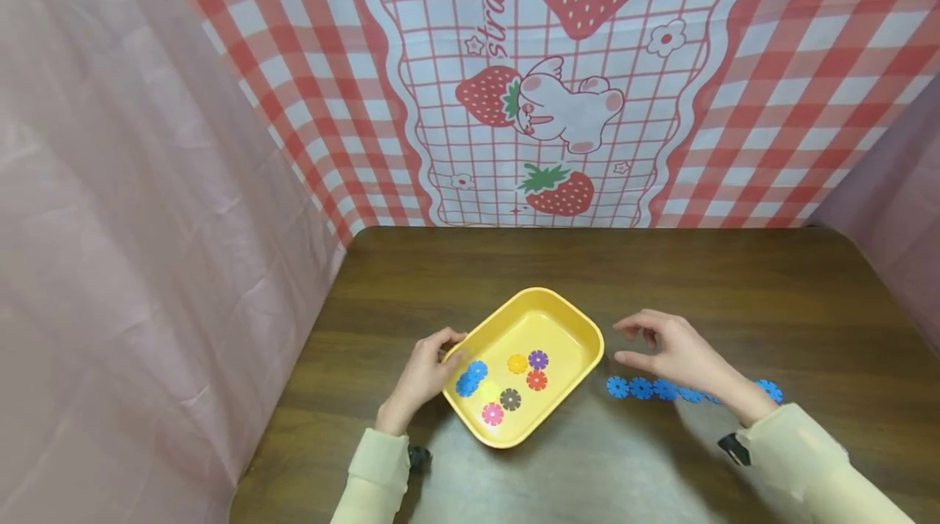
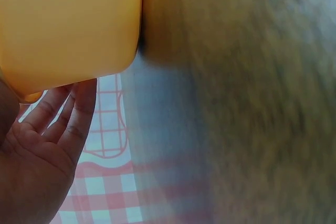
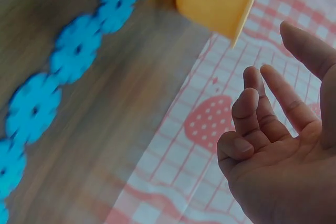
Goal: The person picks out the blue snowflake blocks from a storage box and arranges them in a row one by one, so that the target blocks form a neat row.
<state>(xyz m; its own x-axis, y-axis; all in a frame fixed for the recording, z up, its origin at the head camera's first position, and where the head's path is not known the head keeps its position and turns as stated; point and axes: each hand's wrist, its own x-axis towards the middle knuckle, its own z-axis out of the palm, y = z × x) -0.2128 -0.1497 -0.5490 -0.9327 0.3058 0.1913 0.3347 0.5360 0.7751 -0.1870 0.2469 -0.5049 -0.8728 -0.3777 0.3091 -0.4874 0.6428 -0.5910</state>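
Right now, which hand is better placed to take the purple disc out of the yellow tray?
Probably the right hand: it holds nothing and is beside the yellow tray, nearer the purple disc. The left hand grips the tray's edge.

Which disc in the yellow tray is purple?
The purple disc, right of the orange disc and above the red disc in the head view; only it is purple.

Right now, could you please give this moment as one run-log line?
left hand: grips yellow tray | right hand: holds nothing | blue disc chain: on wooden table
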